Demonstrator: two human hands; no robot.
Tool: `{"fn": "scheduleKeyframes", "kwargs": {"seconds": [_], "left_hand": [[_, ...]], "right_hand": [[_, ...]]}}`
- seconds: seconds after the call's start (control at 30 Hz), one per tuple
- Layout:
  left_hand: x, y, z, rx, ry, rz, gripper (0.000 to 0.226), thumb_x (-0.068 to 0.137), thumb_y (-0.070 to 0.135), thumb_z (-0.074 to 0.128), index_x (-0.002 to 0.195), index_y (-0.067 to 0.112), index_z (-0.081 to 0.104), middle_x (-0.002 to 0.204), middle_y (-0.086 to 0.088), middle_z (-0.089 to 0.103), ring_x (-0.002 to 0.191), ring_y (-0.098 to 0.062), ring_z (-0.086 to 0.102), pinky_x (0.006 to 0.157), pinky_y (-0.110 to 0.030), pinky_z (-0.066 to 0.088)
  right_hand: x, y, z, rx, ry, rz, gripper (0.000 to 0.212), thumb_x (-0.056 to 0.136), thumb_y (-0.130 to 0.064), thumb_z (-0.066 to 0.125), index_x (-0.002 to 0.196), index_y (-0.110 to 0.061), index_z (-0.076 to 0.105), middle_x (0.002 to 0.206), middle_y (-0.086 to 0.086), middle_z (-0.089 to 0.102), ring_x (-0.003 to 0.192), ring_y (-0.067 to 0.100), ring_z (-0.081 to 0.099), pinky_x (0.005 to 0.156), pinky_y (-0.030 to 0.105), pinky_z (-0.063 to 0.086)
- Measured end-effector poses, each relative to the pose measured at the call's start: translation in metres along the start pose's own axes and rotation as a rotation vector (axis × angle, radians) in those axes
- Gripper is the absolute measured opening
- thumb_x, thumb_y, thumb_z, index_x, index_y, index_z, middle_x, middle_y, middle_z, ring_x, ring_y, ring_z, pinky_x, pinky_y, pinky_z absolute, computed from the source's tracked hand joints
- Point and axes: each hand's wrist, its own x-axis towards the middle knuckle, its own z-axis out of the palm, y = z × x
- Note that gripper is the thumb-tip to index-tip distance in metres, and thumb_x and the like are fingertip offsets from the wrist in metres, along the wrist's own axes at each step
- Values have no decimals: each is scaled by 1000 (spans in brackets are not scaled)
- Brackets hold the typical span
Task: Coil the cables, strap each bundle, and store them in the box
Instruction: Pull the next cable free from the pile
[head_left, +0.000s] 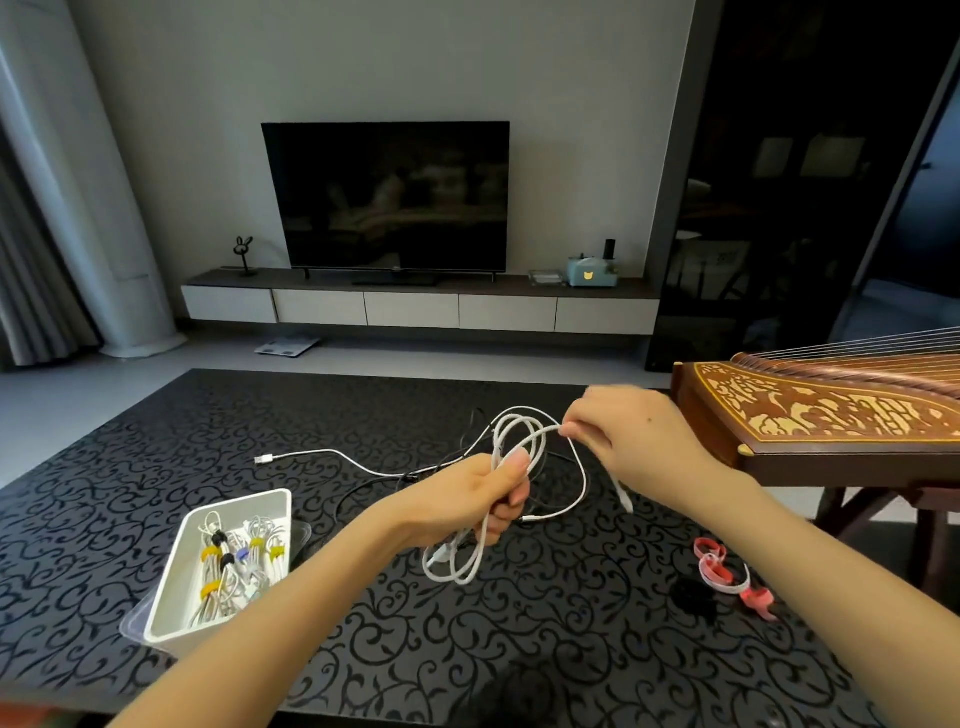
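My left hand (491, 496) grips a half-wound coil of white cable (511, 441) above the table, with loops hanging below the fist. My right hand (618, 431) pinches the same cable's loose strand just right of the coil, and its plug end dangles beneath. A second white cable (322, 456) lies stretched on the table, its plug to the left. A black cable (363, 491) lies beside it. The white box (171, 587) at the left holds several strapped cable bundles. Pink straps (724, 571) and a black strap (693, 597) lie at the right.
The table (467, 649) wears a black cloth with a swirl pattern. A wooden zither (831, 410) on a stand juts in at the right edge. Beyond the table stand a television (387, 195) and a low cabinet (415, 306).
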Motion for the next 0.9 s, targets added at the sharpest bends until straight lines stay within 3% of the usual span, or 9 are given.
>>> {"fn": "scheduleKeyframes", "kwargs": {"seconds": [0.07,0.13,0.27,0.43,0.53,0.6,0.77,0.83,0.9], "left_hand": [[1,-2,4,-9,26,22,45,93,51,30,70,13,36,62,1,34,51,-9,34,50,-18,35],[4,-4,7,-5,55,59,45,90,53,33,68,14,37,64,1,41,60,-13,43,60,-24,45],[7,-8,13,-192,33,83,43,91,45,36,67,11,39,76,-8,61,88,-27,64,84,-40,55],[10,-7,23,-233,64,79,42,99,38,30,87,5,52,76,-14,63,68,-25,68,67,-32,58],[13,-5,27,-194,111,117,34,97,39,35,86,10,49,58,-1,46,43,-9,46,42,-19,42],[13,-4,29,-159,126,95,31,101,37,35,86,11,45,55,0,32,38,-7,29,36,-17,27],[13,-7,30,322,202,57,33,102,29,37,75,14,50,52,6,34,39,-5,28,41,-18,25],[12,-8,31,422,203,60,37,102,29,39,67,26,52,53,6,36,42,-4,29,44,-21,26],[11,-13,33,492,170,35,36,101,30,39,67,27,52,55,7,36,46,-5,30,48,-23,27]], "right_hand": [[0,-6,2,333,-114,203,25,94,-24,55,76,-13,67,60,-7,60,54,6,57,56,21,43],[1,-12,3,585,-156,374,25,93,-15,55,74,-5,66,50,-3,58,37,4,52,46,17,43],[1,-21,8,744,-119,433,27,94,-12,54,74,0,66,52,7,63,36,12,54,44,18,45],[0,-28,16,751,-9,409,27,94,-10,53,74,0,66,54,10,65,40,11,58,47,14,47],[-1,-27,19,801,15,447,28,93,-9,54,71,3,65,54,13,65,40,15,59,46,16,47],[-1,-27,20,805,7,464,27,92,-9,55,70,3,66,55,15,66,42,20,61,48,18,48],[-11,-27,27,873,-119,515,7,94,-14,52,101,-12,54,63,10,66,48,22,62,52,27,51],[-21,-20,26,1016,-207,506,34,94,-11,53,122,-23,40,69,15,63,50,16,58,50,23,47],[-33,-11,20,1161,-375,476,41,93,-11,56,127,-27,43,76,16,56,51,9,48,48,20,39]]}}
